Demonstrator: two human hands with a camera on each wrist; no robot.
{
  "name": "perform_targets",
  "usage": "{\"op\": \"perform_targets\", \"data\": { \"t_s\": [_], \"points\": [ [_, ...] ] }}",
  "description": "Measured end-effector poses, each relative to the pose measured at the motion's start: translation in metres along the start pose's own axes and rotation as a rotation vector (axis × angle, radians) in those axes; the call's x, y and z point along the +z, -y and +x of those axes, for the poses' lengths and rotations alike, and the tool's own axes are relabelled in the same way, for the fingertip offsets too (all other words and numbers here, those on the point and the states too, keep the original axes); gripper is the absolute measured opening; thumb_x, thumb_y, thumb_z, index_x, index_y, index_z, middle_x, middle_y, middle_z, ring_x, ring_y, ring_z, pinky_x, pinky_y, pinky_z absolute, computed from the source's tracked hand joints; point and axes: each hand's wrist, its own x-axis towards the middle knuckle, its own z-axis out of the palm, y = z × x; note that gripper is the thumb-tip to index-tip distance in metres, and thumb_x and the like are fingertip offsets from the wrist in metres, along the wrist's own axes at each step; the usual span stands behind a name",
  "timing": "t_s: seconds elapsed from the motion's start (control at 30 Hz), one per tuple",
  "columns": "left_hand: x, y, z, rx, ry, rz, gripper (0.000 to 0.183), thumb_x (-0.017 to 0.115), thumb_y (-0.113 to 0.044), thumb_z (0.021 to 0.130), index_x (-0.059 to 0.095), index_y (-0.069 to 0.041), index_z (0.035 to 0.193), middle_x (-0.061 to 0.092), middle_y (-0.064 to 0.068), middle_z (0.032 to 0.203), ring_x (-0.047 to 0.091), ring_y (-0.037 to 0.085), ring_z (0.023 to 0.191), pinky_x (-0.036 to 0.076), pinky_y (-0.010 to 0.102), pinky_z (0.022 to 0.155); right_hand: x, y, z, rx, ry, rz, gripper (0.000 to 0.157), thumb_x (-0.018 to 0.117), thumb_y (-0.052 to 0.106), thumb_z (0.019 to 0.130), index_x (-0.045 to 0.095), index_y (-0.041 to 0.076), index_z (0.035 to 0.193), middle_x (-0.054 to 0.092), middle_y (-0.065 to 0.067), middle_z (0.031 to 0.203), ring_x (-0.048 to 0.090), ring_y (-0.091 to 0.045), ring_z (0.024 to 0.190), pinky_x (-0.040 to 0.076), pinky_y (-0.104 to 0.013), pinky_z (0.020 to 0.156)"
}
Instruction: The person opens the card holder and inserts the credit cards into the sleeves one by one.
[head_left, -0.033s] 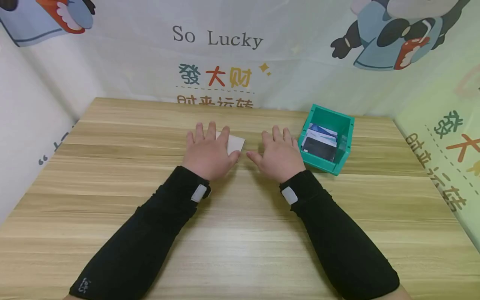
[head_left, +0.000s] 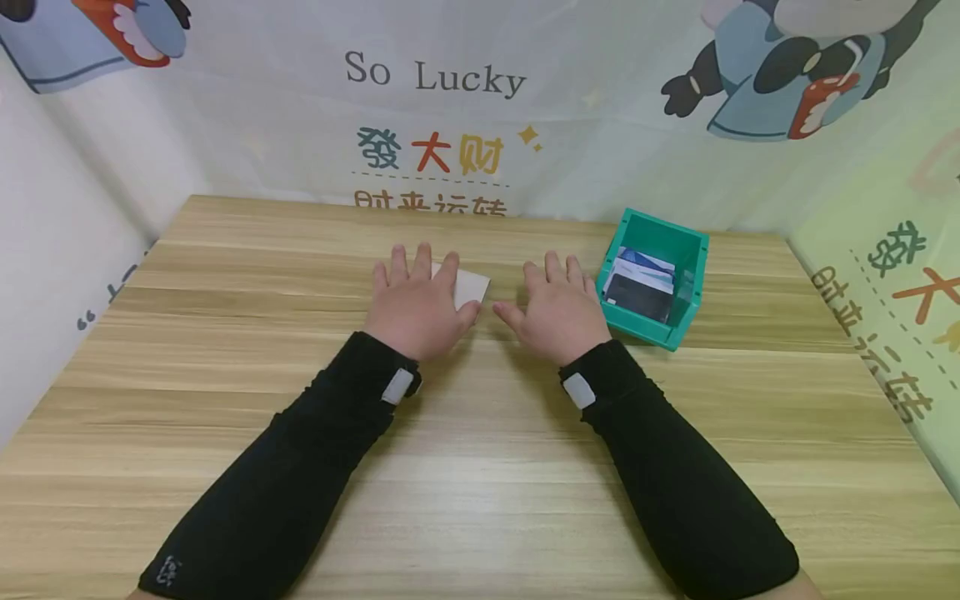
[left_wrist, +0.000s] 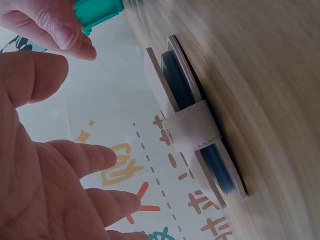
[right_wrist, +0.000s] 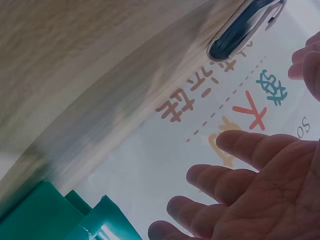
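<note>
A pale card holder (left_wrist: pixel 192 125) lies on the table, its strap fastened round a stack of dark blue sleeves. From the head view, the card holder (head_left: pixel 471 289) is partly hidden behind my left hand (head_left: pixel 416 308), whose fingers are spread. In the left wrist view a gap shows between the left hand (left_wrist: pixel 55 170) and the holder. My right hand (head_left: pixel 558 312) is to the right, fingers straight, holding nothing, near a green bin (head_left: pixel 652 333). In the right wrist view the palm of the right hand (right_wrist: pixel 260 185) shows, and the card holder (right_wrist: pixel 245 30) appears at the top.
Several cards (head_left: pixel 639 287), one of them black, lie inside the green bin at the table's back right. The wooden table (head_left: pixel 480 500) reaches back to a printed cloth (head_left: pixel 277 108), with more cloth at both sides.
</note>
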Motion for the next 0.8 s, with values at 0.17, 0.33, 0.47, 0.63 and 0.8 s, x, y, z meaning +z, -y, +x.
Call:
{"op": "perform_targets", "data": {
  "t_s": [0.17, 0.33, 0.47, 0.63, 0.8],
  "points": [
    [0.0004, -0.0001, -0.001, 0.002, 0.0, 0.008, 0.072, 0.038, -0.057, 0.093, 0.026, -0.012, 0.148, 0.017, 0.024, 0.15, 0.003, 0.049, 0.13, 0.009, 0.065, 0.104, 0.0003, 0.0001, -0.0004, 0.0, -0.001, -0.003, 0.081, 0.04, 0.065, 0.09, 0.033, 0.006, 0.145, 0.017, -0.022, 0.15, 0.006, -0.042, 0.133, 0.014, -0.059, 0.107],
    [0.0012, 0.0005, -0.001, 0.003, -0.002, 0.012, 0.072, 0.038, -0.057, 0.093, 0.025, -0.012, 0.148, 0.016, 0.024, 0.15, 0.002, 0.048, 0.131, 0.009, 0.064, 0.104, 0.0007, -0.0002, -0.0007, -0.002, -0.005, -0.005, 0.08, 0.04, 0.064, 0.09, 0.032, 0.006, 0.145, 0.017, -0.022, 0.15, 0.006, -0.042, 0.133, 0.014, -0.059, 0.107],
    [0.0021, -0.0002, -0.0011, 0.007, 0.008, 0.013, 0.072, 0.039, -0.056, 0.093, 0.025, -0.011, 0.149, 0.016, 0.024, 0.15, 0.002, 0.048, 0.131, 0.009, 0.065, 0.104, 0.0009, -0.0017, -0.0013, -0.007, -0.012, -0.014, 0.08, 0.039, 0.064, 0.091, 0.032, 0.006, 0.145, 0.018, -0.022, 0.15, 0.007, -0.042, 0.133, 0.015, -0.059, 0.106],
    [0.0022, -0.0001, 0.0009, 0.009, 0.025, -0.011, 0.072, 0.039, -0.054, 0.094, 0.024, -0.011, 0.149, 0.016, 0.025, 0.15, 0.002, 0.048, 0.131, 0.009, 0.065, 0.104, -0.0002, -0.0031, -0.0009, -0.018, -0.051, -0.024, 0.076, 0.039, 0.062, 0.092, 0.037, 0.005, 0.142, 0.022, -0.023, 0.149, 0.01, -0.042, 0.132, 0.018, -0.058, 0.106],
    [0.0037, 0.0014, 0.0042, 0.015, 0.078, -0.046, 0.067, 0.041, -0.049, 0.095, 0.026, -0.01, 0.148, 0.019, 0.023, 0.15, 0.007, 0.046, 0.131, 0.01, 0.065, 0.104, -0.0004, -0.0034, -0.0002, -0.019, -0.081, -0.012, 0.072, 0.039, 0.06, 0.093, 0.041, 0.004, 0.139, 0.025, -0.022, 0.147, 0.013, -0.042, 0.132, 0.019, -0.057, 0.106]
  ]
}}
